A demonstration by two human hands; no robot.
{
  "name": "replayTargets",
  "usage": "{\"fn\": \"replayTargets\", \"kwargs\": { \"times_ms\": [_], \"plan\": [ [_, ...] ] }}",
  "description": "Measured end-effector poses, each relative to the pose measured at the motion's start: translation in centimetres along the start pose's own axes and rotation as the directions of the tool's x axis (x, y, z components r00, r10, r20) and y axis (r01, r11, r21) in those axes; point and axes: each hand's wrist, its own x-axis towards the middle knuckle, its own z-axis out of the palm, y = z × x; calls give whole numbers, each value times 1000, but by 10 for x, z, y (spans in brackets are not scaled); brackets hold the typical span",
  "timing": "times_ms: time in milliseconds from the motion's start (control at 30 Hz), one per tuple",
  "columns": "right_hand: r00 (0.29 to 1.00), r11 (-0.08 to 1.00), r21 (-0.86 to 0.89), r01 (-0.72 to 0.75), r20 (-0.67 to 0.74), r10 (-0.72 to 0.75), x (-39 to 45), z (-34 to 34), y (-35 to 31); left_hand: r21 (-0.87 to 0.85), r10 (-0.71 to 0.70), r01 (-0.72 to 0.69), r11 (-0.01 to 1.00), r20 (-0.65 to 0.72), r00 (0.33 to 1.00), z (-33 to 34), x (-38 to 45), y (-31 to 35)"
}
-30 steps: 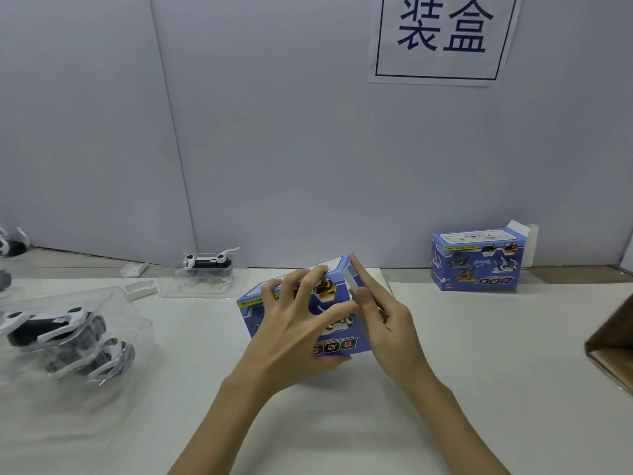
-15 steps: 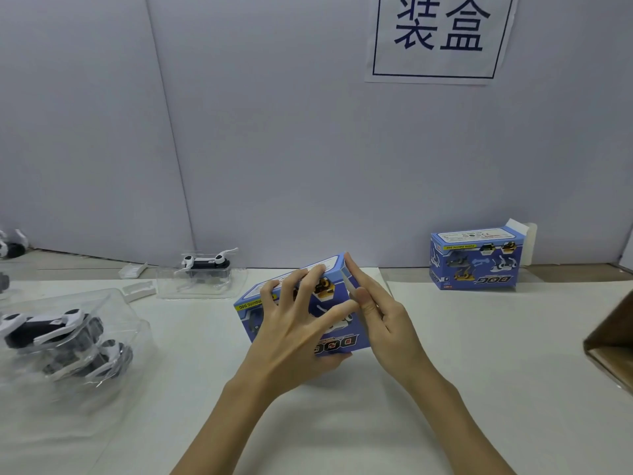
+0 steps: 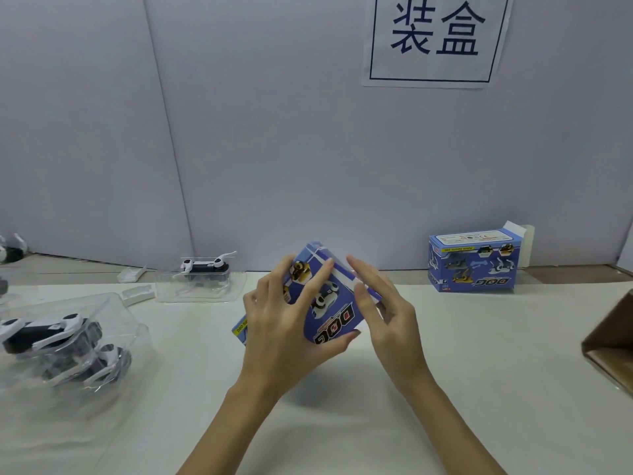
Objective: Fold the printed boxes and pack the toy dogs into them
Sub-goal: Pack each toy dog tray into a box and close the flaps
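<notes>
A blue printed box (image 3: 329,303) with "DOG" lettering is tilted above the middle of the white table. My left hand (image 3: 284,323) grips it, fingers spread over its front face and thumb under its lower edge. My right hand (image 3: 387,310) touches the box's right end with straight fingers on the white flap. A second blue printed box (image 3: 474,260) stands at the back right with one end flap open. A black-and-white toy dog (image 3: 205,267) sits in a clear tray at the back. More toy dogs (image 3: 61,341) lie in clear plastic shells at the left.
A brown cardboard carton (image 3: 613,341) juts in at the right edge. Small white plastic pieces (image 3: 133,274) lie near the back wall. A paper sign (image 3: 435,39) hangs on the grey wall. Another toy dog (image 3: 10,252) shows at the far left edge.
The box has been tipped up and turned, so its printed front now faces me at a steep angle. My right hand has shifted along the box's right end.
</notes>
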Motion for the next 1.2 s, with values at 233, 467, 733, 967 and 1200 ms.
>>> {"fn": "replayTargets", "kwargs": {
  "times_ms": [233, 467, 733, 967, 1200],
  "plan": [
    [999, 998, 63, 23, 27, -25, -3, 1, -4, -81, -94, 91, 993, -30, 995, 4, -2, 18],
    [999, 997, -65, 48, 0, -48, 1, -1, -6, -235, -103, 101, 967, 7, 995, 4, 2, 14],
    [990, 982, -133, 133, 70, -125, -3, -1, -9, -245, -11, -6, 969, -71, 997, 12, -3, 8],
    [963, 940, -250, 233, 192, -187, -7, 6, -8, -336, -50, 14, 942, -100, 994, 8, -2, -1],
    [969, 954, -201, 224, 151, -196, -6, 4, -10, -345, -95, 69, 936, -58, 994, 2, 3, 12]
  ]
}}
